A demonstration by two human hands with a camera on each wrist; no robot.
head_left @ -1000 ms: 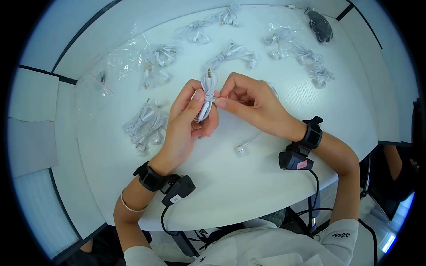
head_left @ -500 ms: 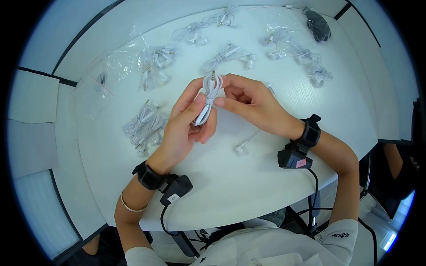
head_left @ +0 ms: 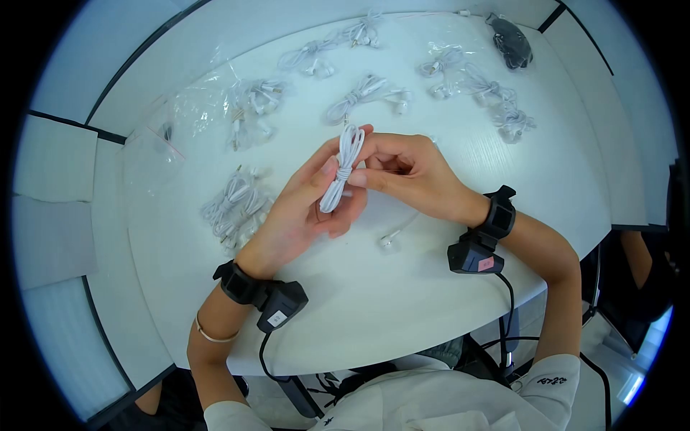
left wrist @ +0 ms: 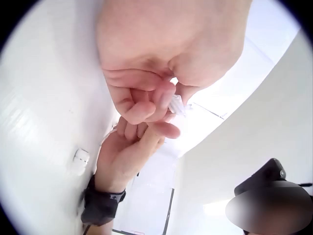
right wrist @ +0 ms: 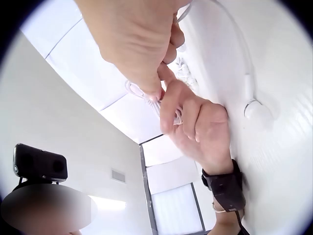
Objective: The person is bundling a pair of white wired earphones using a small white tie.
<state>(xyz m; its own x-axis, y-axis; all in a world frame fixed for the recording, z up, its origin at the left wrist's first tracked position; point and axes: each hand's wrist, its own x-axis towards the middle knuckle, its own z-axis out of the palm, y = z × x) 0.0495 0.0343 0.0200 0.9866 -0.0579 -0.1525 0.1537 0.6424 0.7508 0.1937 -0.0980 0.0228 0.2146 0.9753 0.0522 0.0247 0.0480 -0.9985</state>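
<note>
The left hand [head_left: 305, 201] holds a coiled white earphone cable [head_left: 350, 146] between thumb and fingers, upright, wrapped around its middle; a metal plug sticks up behind its top. At the wrap, the right hand [head_left: 413, 176] has its thumb and curled fingers against the cable, pinching at its side. One white earbud [head_left: 389, 241] lies on the table below the right hand, its lead running up toward that hand; it shows also in the right wrist view as a large earbud [right wrist: 255, 110]. In the left wrist view the left hand [left wrist: 146, 73] hides most of the coil [left wrist: 177, 105].
On the white table [head_left: 345, 309] lie several coiled earphones, among them a pile [head_left: 237, 208] at the left and one coil [head_left: 359, 97] just beyond the hands. Clear plastic bags [head_left: 154, 154] lie at the far left, and a dark wrapped item [head_left: 512, 43] at the back right.
The coil has turned and shifted slightly down and to the right in the left hand. The right hand has moved a little lower, its fingers staying close to the wrap.
</note>
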